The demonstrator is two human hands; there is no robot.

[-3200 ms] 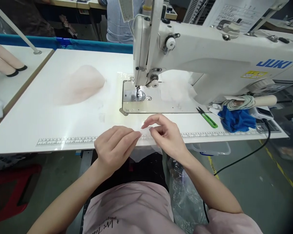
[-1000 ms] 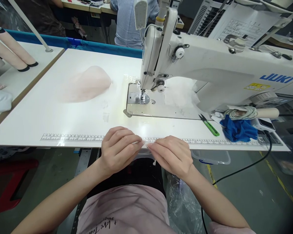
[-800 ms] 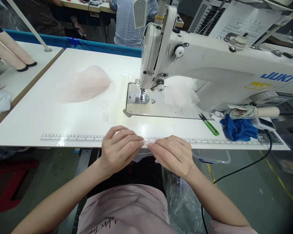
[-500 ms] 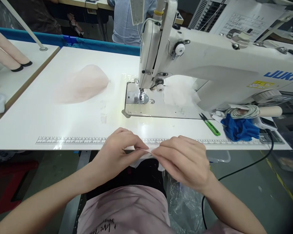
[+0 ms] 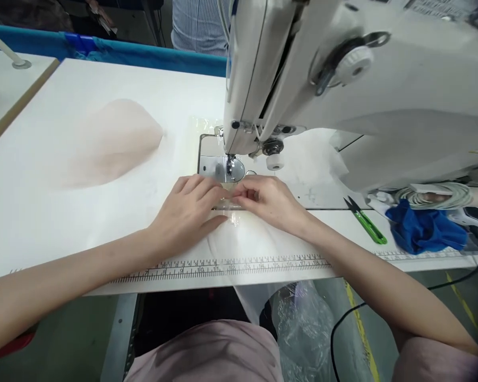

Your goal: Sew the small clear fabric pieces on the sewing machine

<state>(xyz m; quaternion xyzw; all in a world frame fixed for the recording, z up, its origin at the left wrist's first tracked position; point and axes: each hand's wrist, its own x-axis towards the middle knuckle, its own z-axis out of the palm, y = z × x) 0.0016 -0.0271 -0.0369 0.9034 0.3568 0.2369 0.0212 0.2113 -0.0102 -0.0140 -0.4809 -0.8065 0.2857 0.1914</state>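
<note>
A thin, sheer white fabric runs from just in front of the sewing machine's needle, across the table edge, and hangs over my lap. My left hand lies palm down beside the needle plate, fingers stretched over the fabric and thumb apart. Thumb and forefinger of my right hand pinch the fabric's edge, close to the left fingertips. Just beyond both hands is the presser foot of the white sewing machine. The fabric is so see-through that its outline is hard to follow.
Sheer beige fabric lies on the left of the table. Green thread snips, a crumpled blue cloth and a coil of cord sit at the right. A printed ruler follows the front edge. Beyond the table is a person in a striped shirt.
Both hands have moved forward from the table's front edge to the needle plate, bringing the sheer fabric along. My left hand has gone from a pinch to lying flat. The view has moved closer.
</note>
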